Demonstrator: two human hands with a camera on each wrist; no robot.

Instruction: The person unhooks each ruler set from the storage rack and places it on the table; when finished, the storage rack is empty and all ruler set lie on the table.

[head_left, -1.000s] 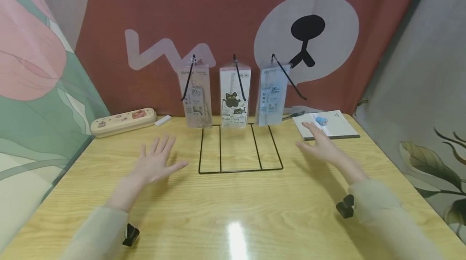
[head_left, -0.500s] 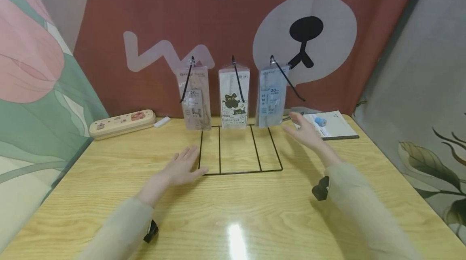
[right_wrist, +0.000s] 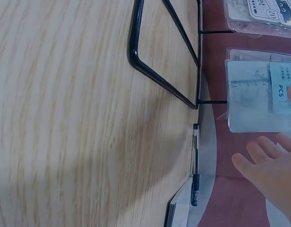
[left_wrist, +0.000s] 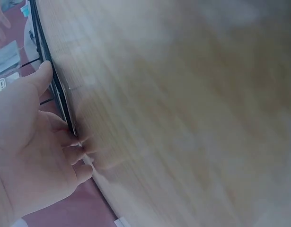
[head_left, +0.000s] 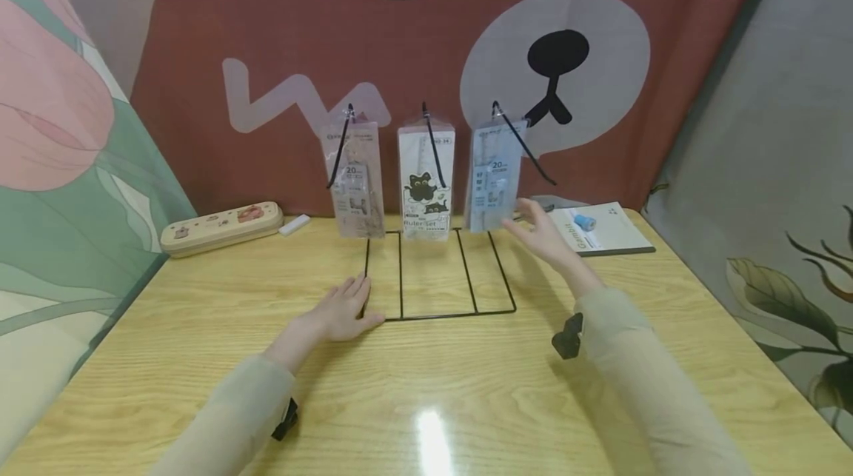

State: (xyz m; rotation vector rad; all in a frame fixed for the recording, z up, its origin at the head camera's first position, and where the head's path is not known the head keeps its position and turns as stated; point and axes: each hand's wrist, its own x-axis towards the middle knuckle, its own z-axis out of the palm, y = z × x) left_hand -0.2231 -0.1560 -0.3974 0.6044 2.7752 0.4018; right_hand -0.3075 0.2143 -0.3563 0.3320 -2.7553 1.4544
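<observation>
A black wire stand [head_left: 440,312] sits mid-table with three ruler packs hanging from its hooks: a beige one [head_left: 353,183], a white cat-print one [head_left: 426,183] and a blue one [head_left: 492,180]. My left hand [head_left: 343,306] lies flat on the table, its fingers touching the stand's front left corner; the left wrist view shows the fingers [left_wrist: 65,142] against the wire [left_wrist: 55,90]. My right hand [head_left: 540,235] is raised and open, just right of the blue pack. In the right wrist view its fingers [right_wrist: 273,165] are spread below the blue pack [right_wrist: 259,94] and hold nothing.
A cream pencil case [head_left: 223,226] and a white eraser [head_left: 295,223] lie at the back left. A notebook [head_left: 600,230] with a blue sharpener [head_left: 584,221] on it lies at the back right, a black pen [right_wrist: 196,165] beside it. Fabric backdrops enclose three sides.
My left hand slid right across the table to the stand's front left corner. My right hand moved left from over the notebook toward the blue pack.
</observation>
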